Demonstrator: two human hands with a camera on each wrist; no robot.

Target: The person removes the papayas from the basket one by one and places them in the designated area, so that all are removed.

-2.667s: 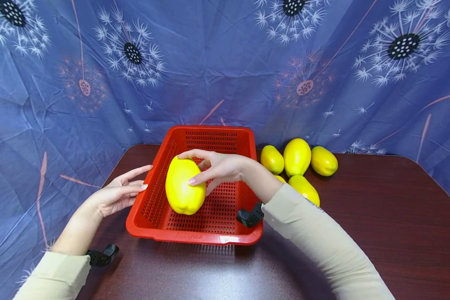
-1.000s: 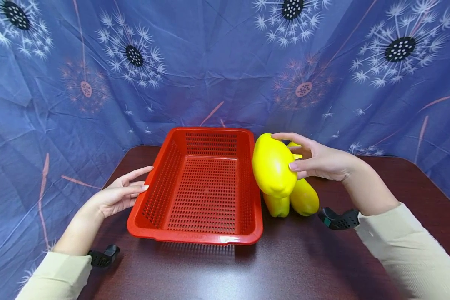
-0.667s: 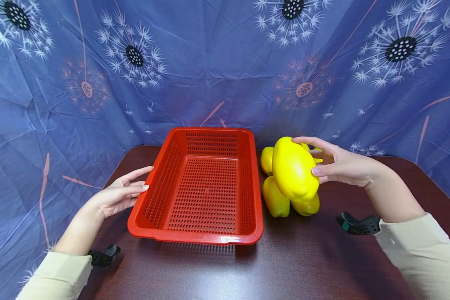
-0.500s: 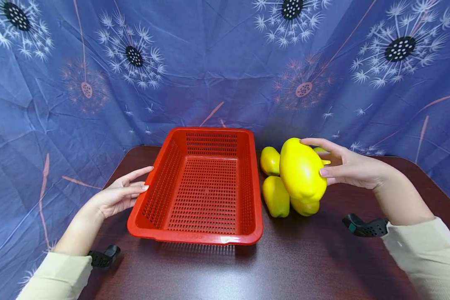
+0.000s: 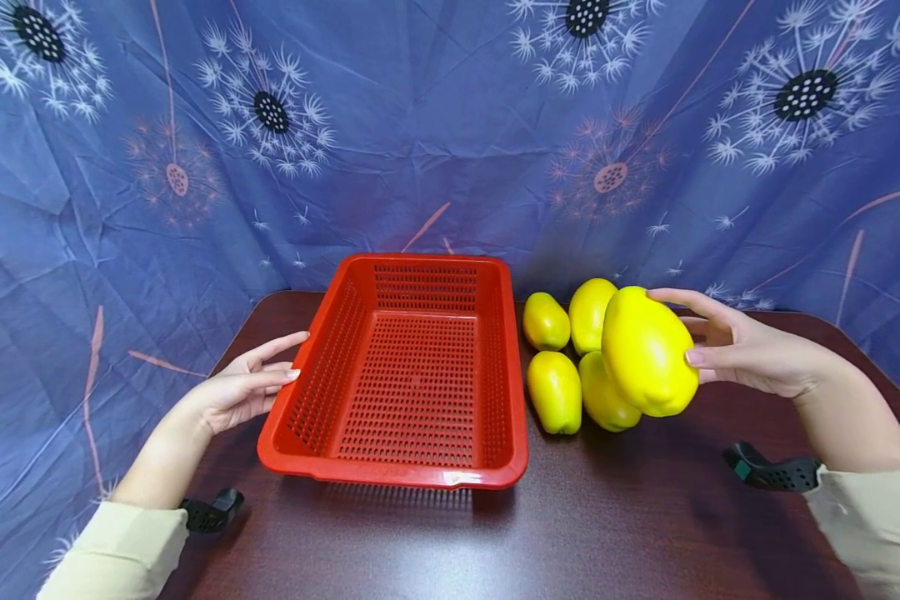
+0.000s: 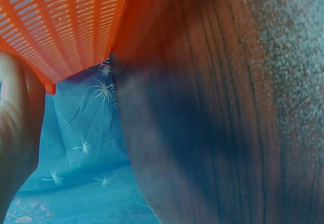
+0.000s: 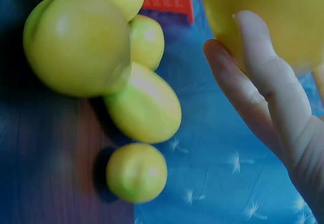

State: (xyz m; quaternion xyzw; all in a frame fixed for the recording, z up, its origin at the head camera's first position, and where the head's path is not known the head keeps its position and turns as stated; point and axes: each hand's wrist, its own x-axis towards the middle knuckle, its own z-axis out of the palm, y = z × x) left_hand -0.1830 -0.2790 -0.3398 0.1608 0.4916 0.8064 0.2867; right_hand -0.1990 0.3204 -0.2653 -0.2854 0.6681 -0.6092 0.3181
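Note:
In the head view my right hand (image 5: 753,354) grips a large yellow papaya (image 5: 648,350) off the table, fingertips on its top and thumb on its near side. It hangs at the right of several smaller yellow papayas (image 5: 553,392) and partly covers them. Another papaya (image 7: 135,172) shows in the right wrist view; the held papaya (image 7: 273,16) is at the upper right there, against the fingers (image 7: 273,82). My left hand (image 5: 232,387) touches the left rim of a red perforated plastic basket (image 5: 392,475) with thumb and fingertips; nothing lies inside it.
A dark brown wooden table (image 5: 360,550) carries the basket and fruit. Behind it hangs a blue curtain (image 5: 420,125) printed with dandelions, close to the table's back edge. The basket stands directly left of the fruit. Black camera mounts (image 5: 772,471) sit under both wrists.
From over the basket, my right hand has carried the large papaya to the right, past the smaller papayas, uncovering those nearest the basket. My left hand has stayed at the basket's left rim.

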